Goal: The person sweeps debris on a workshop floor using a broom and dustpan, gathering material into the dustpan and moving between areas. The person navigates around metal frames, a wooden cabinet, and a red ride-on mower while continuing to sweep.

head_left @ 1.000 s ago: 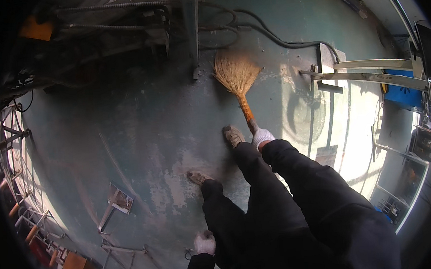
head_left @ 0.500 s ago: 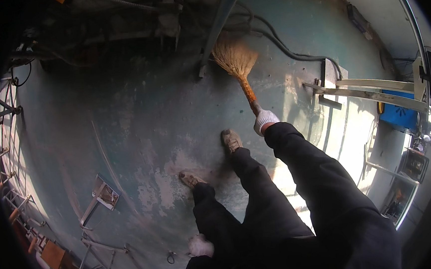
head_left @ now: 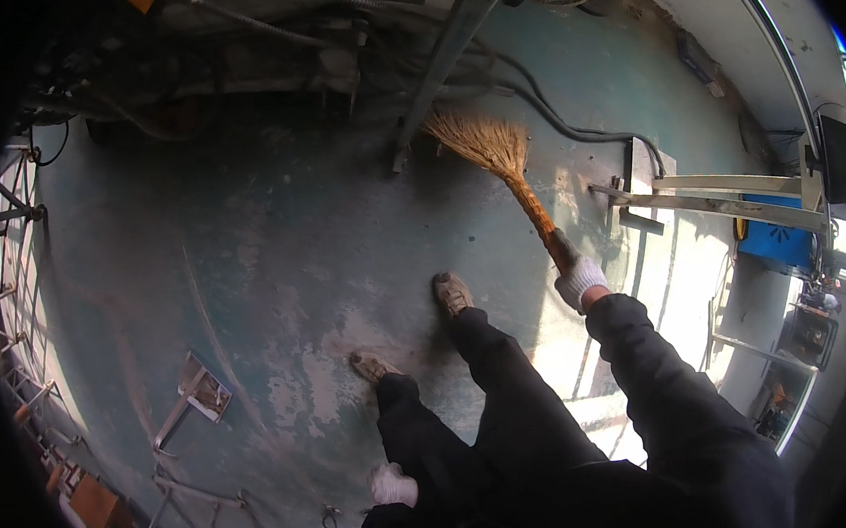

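Note:
A straw broom (head_left: pixel 528 198) with an orange-brown handle slants over the green floor. My right hand (head_left: pixel 579 278), in a white work glove with a dark palm, is closed round the end of its handle. The bristles fan out on the floor beside a sloping metal leg (head_left: pixel 419 132) and partly meet its foot. By my left thigh, my left hand (head_left: pixel 393 486) is curled into a loose fist, also in a white glove; nothing shows in it. On the floor to the left lies a long-handled dustpan (head_left: pixel 208 394) with some debris in it.
Dark cables (head_left: pixel 571 131) run along the floor beyond the broom. A metal frame (head_left: pixel 732 199) and a blue box (head_left: pixel 779 236) stand at the right. At the lower left is a metal-legged stand (head_left: pixel 199 495); a small loop (head_left: pixel 331 517) lies near my left hand. Dark machinery fills the far side.
My right hand has drawn the broom handle to the right and nearer to me. The bristles have shifted slightly right and tilt more. My left hand has hardly moved.

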`<state>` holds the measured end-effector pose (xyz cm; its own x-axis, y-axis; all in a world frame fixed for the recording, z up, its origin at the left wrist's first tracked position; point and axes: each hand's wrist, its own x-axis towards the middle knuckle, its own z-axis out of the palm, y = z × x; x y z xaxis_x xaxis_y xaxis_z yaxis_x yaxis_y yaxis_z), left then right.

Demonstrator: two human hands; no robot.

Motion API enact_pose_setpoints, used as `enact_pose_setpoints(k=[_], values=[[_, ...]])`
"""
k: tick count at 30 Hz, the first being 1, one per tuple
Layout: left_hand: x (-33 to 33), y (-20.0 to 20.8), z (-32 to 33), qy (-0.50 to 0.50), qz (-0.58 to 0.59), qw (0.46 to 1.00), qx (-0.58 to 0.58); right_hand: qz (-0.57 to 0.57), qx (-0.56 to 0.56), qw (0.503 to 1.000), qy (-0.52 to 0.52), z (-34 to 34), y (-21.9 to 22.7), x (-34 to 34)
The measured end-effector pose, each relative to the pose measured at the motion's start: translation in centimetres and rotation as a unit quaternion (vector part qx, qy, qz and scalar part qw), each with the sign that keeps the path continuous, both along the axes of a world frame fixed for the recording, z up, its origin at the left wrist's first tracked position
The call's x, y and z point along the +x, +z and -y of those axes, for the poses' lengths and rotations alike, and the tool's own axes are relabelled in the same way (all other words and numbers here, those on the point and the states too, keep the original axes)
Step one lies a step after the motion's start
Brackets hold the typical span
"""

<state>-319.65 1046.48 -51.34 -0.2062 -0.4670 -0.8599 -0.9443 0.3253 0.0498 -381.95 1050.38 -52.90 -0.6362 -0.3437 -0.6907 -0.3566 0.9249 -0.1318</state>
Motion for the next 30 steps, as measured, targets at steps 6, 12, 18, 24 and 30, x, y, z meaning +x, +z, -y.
enact_pose_setpoints(k=[6,12,18,24,30], values=[[0.9,-2.2,-3.2,0.008,0.004,0.999,-0.045,-0.023,-0.077,0.997,0.021,13.5,-10.0,-9.7],[-0.6,-3.4,-3.7,-0.017,-0.050,0.994,-0.095,0.005,0.037,0.981,0.190,12.2,-12.7,-11.0],[-3.1,-2.8,-1.9,-0.026,-0.020,0.997,-0.064,-0.002,-0.126,0.978,0.167,1.4,0.5,-15.9],[-4.8,-3.2,0.1,-0.035,-0.061,0.997,-0.035,-0.034,0.035,0.982,0.184,8.8,-5.1,-14.8],[-4.7,-3.3,-0.4,-0.072,-0.002,0.997,-0.030,0.028,0.032,0.980,0.194,10.1,-9.3,-13.2]])
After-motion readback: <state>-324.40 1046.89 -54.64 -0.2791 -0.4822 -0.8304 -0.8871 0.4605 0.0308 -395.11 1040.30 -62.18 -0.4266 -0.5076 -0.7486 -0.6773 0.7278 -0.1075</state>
